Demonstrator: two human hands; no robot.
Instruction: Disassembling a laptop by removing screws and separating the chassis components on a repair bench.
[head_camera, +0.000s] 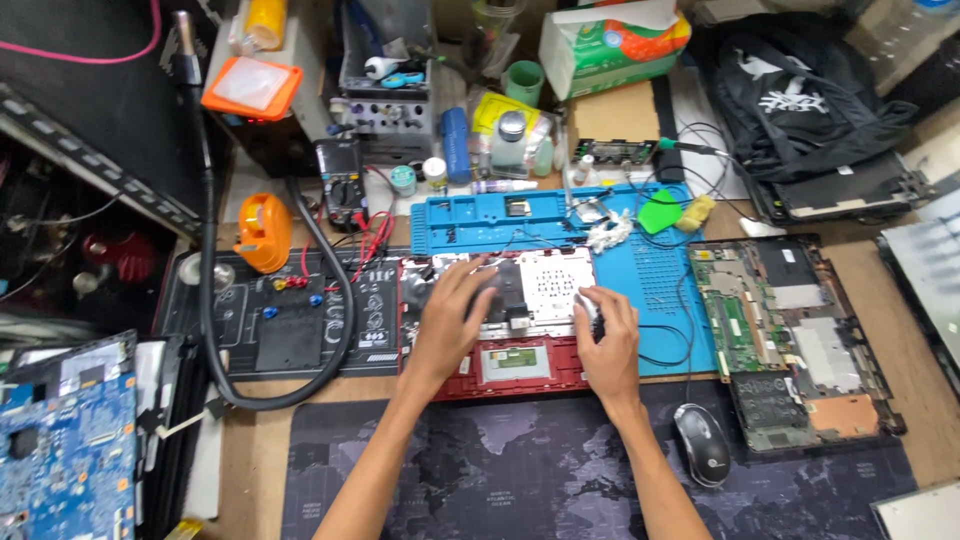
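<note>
Beside both hands (530, 325) on the red laptop shell (500, 325): mouse (702, 443), open laptop chassis (795, 345).

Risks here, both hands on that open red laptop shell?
1. Left hand and right hand press bare on the red laptop shell; static or a bent metal plate seems possible.
2. Black cable loops beside the right hand; a snag could drag it.
3. Mouse sits near the right forearm, easily knocked.

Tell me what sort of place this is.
Most likely an electronics repair bench. Both hands, left and right, rest on an opened red laptop shell; a bare laptop base lies beside it, and a multimeter stands behind on the cluttered table.
</note>
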